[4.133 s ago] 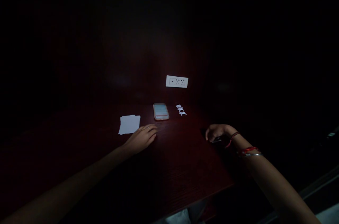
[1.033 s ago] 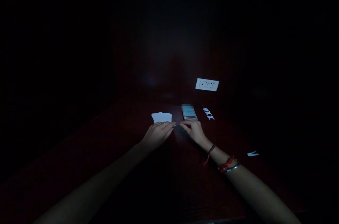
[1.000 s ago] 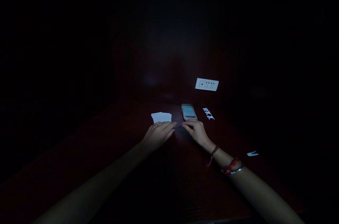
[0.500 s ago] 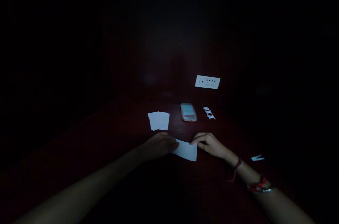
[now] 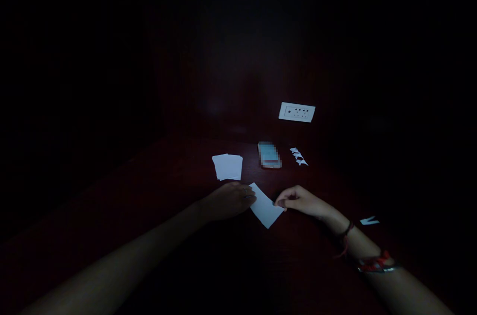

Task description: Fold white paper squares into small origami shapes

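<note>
The scene is very dark. A white sheet of paper [image 5: 265, 208] lies turned like a diamond on the dark wooden table [image 5: 179, 235], between my two hands. My left hand [image 5: 230, 200] rests with curled fingers on the sheet's left corner. My right hand [image 5: 300, 200] pinches its right corner between thumb and fingers. Red threads and a metal bangle circle my right wrist.
A small stack of white paper [image 5: 227, 166] lies behind my left hand. A phone [image 5: 269, 155] with a lit screen sits to its right, then several small folded paper pieces [image 5: 298, 156]. A white wall socket [image 5: 296, 112] is behind. Another paper scrap [image 5: 369, 220] lies at right.
One second ago both hands were far out by the stack and the phone. They have pulled a sheet toward me and then turned it to a diamond position.
</note>
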The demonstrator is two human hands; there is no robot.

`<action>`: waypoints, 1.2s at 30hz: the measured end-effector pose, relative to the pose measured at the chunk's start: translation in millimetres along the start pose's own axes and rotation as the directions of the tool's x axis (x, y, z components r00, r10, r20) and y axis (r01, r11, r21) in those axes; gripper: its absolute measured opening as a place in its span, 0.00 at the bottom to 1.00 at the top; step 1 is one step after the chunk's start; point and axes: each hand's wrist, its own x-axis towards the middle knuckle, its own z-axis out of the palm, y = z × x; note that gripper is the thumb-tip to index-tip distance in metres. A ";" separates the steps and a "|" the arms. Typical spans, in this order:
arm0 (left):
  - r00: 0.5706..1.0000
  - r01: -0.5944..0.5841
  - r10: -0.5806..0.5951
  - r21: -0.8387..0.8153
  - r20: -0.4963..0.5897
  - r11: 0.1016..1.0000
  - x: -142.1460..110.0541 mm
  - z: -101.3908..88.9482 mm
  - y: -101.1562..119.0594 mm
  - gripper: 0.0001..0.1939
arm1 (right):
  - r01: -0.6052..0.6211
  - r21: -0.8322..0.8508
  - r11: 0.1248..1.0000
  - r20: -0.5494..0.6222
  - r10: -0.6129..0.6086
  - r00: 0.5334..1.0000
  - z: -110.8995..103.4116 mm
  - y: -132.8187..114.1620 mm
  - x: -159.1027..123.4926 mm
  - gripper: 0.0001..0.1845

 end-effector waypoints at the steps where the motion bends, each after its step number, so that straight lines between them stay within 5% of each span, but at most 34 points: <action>1: 1.000 -0.022 0.022 -0.007 -0.003 1.000 -0.4 0.5 0.0 0.07 | -0.021 0.022 1.000 -0.016 0.021 1.000 1.7 -2.0 0.3 0.08; 8: 1.000 -0.001 0.001 -0.034 0.013 0.999 -2.3 4.3 -1.8 0.08 | -0.112 0.285 0.952 -0.154 0.160 0.975 18.6 -5.3 15.2 0.27; 14: 0.996 -0.043 0.036 -0.092 -0.082 0.995 -2.6 3.2 -2.2 0.10 | -0.042 0.259 0.965 -0.257 0.111 0.960 26.6 3.2 30.6 0.27; 19: 0.999 0.007 -0.011 -0.109 -0.036 0.994 -3.7 6.2 -3.4 0.10 | -0.052 0.202 0.978 -0.319 0.116 0.941 24.0 8.0 30.7 0.33; 28: 0.994 0.027 -0.047 -0.197 -0.098 0.980 -8.1 18.4 -3.8 0.13 | -0.014 0.272 0.962 -0.283 0.094 0.954 19.1 5.7 21.4 0.24; 36: 0.996 0.088 -0.094 -0.258 -0.011 0.962 -5.1 6.7 -2.9 0.13 | 0.054 -0.044 0.998 -0.410 -0.068 0.909 14.6 24.8 26.8 0.15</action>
